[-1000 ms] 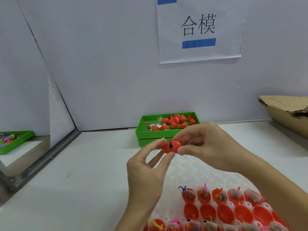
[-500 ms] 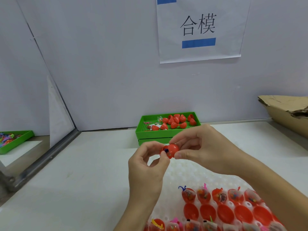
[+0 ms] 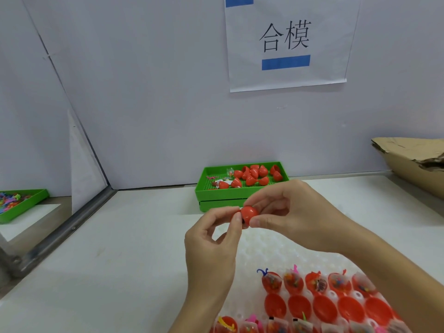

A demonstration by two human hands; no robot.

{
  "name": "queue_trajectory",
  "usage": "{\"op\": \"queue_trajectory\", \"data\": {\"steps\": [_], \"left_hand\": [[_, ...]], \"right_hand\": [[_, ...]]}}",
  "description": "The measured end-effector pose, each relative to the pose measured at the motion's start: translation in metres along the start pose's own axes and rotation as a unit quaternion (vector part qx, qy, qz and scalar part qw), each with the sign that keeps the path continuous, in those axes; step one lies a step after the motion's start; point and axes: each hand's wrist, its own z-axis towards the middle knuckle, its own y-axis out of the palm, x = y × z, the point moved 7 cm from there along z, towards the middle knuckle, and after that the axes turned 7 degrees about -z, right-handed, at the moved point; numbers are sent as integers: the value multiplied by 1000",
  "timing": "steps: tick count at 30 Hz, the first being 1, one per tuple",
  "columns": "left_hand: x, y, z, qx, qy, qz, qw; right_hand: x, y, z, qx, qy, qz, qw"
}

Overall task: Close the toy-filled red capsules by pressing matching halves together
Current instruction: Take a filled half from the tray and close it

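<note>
**Glossy red plastic on a matt white counter**

A smooth, shiny red plastic capsule [image 3: 249,211] contrasts with the matt white counter [image 3: 120,248]. Beyond: a perforated green plastic tray [image 3: 240,193], a wall-mounted paper sign [image 3: 288,44], torn brown cardboard [image 3: 413,162] far right, a dull metal rail [image 3: 67,231] left.

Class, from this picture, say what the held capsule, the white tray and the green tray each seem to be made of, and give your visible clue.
Capsule: smooth glossy red plastic, probably; a pale highlight sits on its dome.
White tray: thin translucent moulded plastic, it seems; rows of rounded bumps with a milky sheen.
Green tray: rigid plastic, likely matte; even bright colour, straight walls, dotted floor.
</note>
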Motion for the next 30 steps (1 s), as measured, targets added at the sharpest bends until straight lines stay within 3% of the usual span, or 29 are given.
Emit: {"op": "queue_trajectory", "data": {"steps": [7,30], "left_hand": [[7,5,-1,-55,16,-37,998],[3,0,-1,-3,36,-17,999]], "right_hand": [[4,-6,0,8,19,-1,1000],[-2,0,-1,1,2,-3,1000]]}}
